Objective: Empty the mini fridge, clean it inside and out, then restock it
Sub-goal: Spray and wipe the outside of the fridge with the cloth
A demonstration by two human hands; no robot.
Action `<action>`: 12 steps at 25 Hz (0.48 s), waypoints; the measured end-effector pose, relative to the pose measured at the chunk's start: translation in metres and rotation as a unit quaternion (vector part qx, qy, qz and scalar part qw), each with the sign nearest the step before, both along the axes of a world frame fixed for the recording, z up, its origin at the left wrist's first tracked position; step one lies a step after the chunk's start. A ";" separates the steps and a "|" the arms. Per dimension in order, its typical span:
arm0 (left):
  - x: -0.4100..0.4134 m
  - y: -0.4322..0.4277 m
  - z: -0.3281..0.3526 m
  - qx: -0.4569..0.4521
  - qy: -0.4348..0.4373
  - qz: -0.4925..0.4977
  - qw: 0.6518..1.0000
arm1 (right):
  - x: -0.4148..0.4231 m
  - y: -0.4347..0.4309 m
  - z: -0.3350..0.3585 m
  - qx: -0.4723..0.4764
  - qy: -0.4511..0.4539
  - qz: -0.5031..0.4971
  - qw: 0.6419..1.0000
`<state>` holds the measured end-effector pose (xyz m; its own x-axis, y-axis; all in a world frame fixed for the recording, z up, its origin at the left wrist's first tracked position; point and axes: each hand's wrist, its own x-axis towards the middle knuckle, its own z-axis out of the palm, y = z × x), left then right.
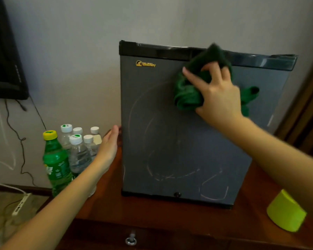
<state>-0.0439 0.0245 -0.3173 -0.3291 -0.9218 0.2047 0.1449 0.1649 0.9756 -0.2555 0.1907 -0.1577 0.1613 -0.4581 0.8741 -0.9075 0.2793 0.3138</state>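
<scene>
On the wooden tabletop (pixel 152 215) stands the mini fridge (pixel 179 138), near the middle of the view, with its grey door closed and its back close to the pale wall (pixel 70 51). A yellow WellWay logo (pixel 145 64) sits at 11 o'clock on the door, and thin pale curved marks run over the lower half.

The right hand (pixel 219 92) is at 1 o'clock on the door, just under the black top edge. Its fingers are curled around a bunched green cloth (pixel 187 96) and press it against the door; one end of the cloth hangs out at the 3 o'clock side of the hand.

The left hand (pixel 108 143) is at 9 o'clock from the fridge. Its fingers are straight and together, holding nothing, and lie against the left side edge of the fridge.

At 8 o'clock from the fridge, beside the left hand, a group of bottles stands upright: a green soda bottle (pixel 56 165) with a yellow cap in front, and several clear water bottles (pixel 79 156) with white caps behind it.

At 4 o'clock from the fridge a lime-green round object (pixel 285 212) lies on the tabletop; what it is I cannot tell. A white power strip (pixel 21 204) lies on the floor at 8 o'clock of the view.
</scene>
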 end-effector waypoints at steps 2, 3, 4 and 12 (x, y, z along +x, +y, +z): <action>-0.002 0.000 -0.002 0.008 0.000 -0.005 1.000 | 0.006 -0.003 -0.072 0.076 0.006 0.024 0.997; -0.002 -0.002 -0.003 0.009 0.005 -0.006 1.000 | 0.007 -0.004 -0.115 0.132 0.030 0.045 0.990; -0.001 -0.004 -0.003 0.007 0.005 -0.009 1.000 | 0.010 -0.003 -0.155 0.183 0.065 0.051 0.980; 0.003 -0.010 -0.007 -0.008 -0.023 -0.027 0.999 | 0.038 -0.026 -0.010 0.052 0.047 0.001 0.998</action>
<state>-0.0407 0.0141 -0.3244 -0.3882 -0.8991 0.2023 0.1099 0.1727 0.9788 -0.2176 0.1646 -0.1676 0.2417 -0.5447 0.8030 -0.8733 0.2387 0.4248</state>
